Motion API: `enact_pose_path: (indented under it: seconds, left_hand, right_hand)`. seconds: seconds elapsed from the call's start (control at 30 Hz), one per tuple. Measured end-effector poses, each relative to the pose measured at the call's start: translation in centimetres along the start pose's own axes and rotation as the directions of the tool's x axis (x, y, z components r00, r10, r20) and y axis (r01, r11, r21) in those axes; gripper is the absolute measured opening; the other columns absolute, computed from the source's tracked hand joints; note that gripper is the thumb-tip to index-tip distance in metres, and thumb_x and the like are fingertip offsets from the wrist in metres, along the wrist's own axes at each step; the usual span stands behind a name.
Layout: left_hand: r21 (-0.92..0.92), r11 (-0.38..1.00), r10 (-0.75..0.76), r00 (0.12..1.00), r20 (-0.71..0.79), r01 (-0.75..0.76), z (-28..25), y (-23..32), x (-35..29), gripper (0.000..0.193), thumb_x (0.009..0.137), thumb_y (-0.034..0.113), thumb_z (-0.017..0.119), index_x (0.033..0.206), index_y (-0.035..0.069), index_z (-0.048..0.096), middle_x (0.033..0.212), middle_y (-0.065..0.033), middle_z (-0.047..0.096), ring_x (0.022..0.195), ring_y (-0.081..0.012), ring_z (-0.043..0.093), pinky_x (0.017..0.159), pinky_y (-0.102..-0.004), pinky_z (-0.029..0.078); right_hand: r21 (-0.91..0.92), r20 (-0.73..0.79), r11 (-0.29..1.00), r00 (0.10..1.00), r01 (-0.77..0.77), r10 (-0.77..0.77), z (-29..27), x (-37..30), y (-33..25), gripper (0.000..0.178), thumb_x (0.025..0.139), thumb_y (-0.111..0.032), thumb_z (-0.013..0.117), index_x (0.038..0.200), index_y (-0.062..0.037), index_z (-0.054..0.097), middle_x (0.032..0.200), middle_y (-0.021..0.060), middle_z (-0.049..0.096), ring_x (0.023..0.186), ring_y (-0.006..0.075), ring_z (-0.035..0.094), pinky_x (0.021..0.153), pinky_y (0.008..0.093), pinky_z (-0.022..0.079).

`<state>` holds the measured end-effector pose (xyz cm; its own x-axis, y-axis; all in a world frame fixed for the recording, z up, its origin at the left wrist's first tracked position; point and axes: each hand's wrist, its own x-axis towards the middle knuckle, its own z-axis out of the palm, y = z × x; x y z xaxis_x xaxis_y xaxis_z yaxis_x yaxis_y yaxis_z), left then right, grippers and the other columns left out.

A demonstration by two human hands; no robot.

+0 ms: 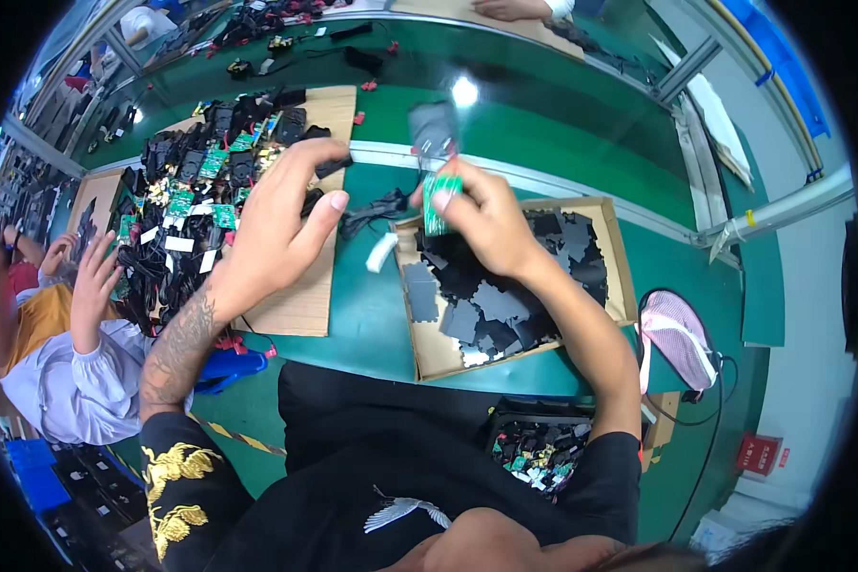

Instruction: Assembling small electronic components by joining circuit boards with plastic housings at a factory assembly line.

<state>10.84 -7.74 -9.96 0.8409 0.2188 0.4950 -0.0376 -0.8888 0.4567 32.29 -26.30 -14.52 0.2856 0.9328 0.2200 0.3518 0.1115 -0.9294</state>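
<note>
- Right hand (486, 217): fingers clamped on circuit board (439, 202) (blurred); cable (377, 211) at its 9 o'clock could snag, tugging it loose.
- Left hand (275, 229): fingers apart.

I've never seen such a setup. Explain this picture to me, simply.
There is no robot here, only a person at work. A wide fisheye camera worn on the head looks down, bending straight edges. The bare right hand grips a green circuit board; a dark, blurred piece shows just beyond it. The left hand is open. On the green table lie a cardboard sheet heaped with boards and cables, and a cardboard box of flat dark pieces. A white-sleeved co-worker is at left.
</note>
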Motion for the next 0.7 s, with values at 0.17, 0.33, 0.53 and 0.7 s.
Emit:
enact_pose_path:
  seconds: [0.17, 0.33, 0.53, 0.7]
  left_hand:
    - [0.033, 0.978, 0.195, 0.966, 0.170, -0.204, -2.5, 2.7, -2.2, 0.074, 0.082, 0.009, 0.078, 0.150, 0.006, 0.048, 0.157, -0.0196, 0.043, 0.144, -0.0410, 0.044, 0.115, -0.0513, 0.039]
    - [0.060, 0.998, -0.024, 0.802, 0.596, -0.015, -4.8, 4.6, -8.5, 0.053, 0.084, 0.010, 0.073, 0.135, 0.006, 0.058, 0.101, -0.0152, 0.067, 0.095, -0.0355, 0.069, 0.085, -0.0452, 0.055]
    - [-0.510, 0.712, -0.180, 0.827, 0.532, 0.483, -1.9, 4.7, -15.5, 0.029, 0.094, 0.004, 0.058, 0.122, 0.002, 0.050, 0.116, -0.0208, 0.065, 0.099, -0.0296, 0.071, 0.085, -0.0441, 0.057]
    - [-0.907, -0.087, -0.437, 0.803, 0.406, 0.412, -0.9, 4.5, -19.8, 0.022, 0.099, -0.001, 0.049, 0.119, 0.004, 0.042, 0.113, -0.0242, 0.066, 0.078, -0.0256, 0.068, 0.066, -0.0346, 0.057]
  right_hand:
    - [-0.374, 0.457, 0.924, 0.882, 0.079, 0.110, 1.8, -0.1, -6.0, 0.021, 0.086, -0.019, 0.072, 0.098, -0.0024, 0.068, 0.074, 0.0100, 0.065, 0.066, 0.0193, 0.064, 0.064, 0.0359, 0.052]
    - [-0.563, 0.599, 0.668, 0.797, 0.486, -0.076, 6.0, -1.9, -7.8, 0.028, 0.081, -0.027, 0.074, 0.096, -0.0051, 0.070, 0.074, 0.0119, 0.065, 0.074, 0.0317, 0.068, 0.065, 0.0452, 0.054]
    - [-0.393, 0.414, 0.686, 0.784, 0.613, -0.463, 8.0, -0.5, -7.4, 0.031, 0.085, -0.034, 0.078, 0.107, -0.0131, 0.072, 0.097, 0.0040, 0.060, 0.085, 0.0259, 0.063, 0.072, 0.0420, 0.052]
    - [-0.748, 0.066, 0.553, 0.870, 0.367, -0.488, 6.4, -1.7, -6.6, 0.034, 0.080, -0.027, 0.085, 0.106, -0.0088, 0.072, 0.106, 0.0078, 0.072, 0.095, 0.0278, 0.070, 0.080, 0.0394, 0.057]
